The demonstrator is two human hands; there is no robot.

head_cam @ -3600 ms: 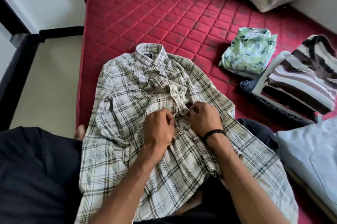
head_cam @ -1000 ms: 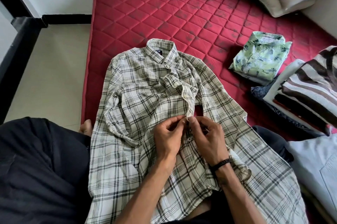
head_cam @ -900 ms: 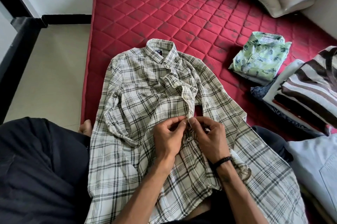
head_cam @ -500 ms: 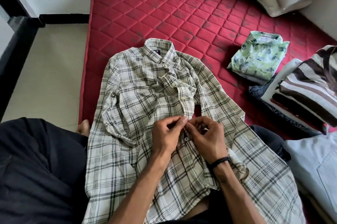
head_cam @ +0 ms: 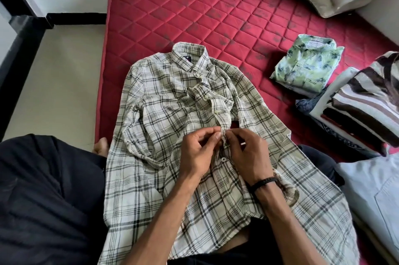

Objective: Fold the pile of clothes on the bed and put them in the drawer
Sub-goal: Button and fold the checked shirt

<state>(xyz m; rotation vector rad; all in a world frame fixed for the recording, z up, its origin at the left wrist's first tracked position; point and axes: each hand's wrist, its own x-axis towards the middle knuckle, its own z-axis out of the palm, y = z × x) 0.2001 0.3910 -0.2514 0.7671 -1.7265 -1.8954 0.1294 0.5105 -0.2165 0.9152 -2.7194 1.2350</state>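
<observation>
My left hand (head_cam: 197, 152) and right hand (head_cam: 248, 154) meet at the placket of the plaid shirt (head_cam: 164, 113), fingers (head_cam: 216, 135) curled and pinching the fabric edges together just above a button. The shirt lies spread on the red bed (head_cam: 183, 5), its near end over my lap. Since a moment ago my hands have barely shifted along the placket.
</observation>
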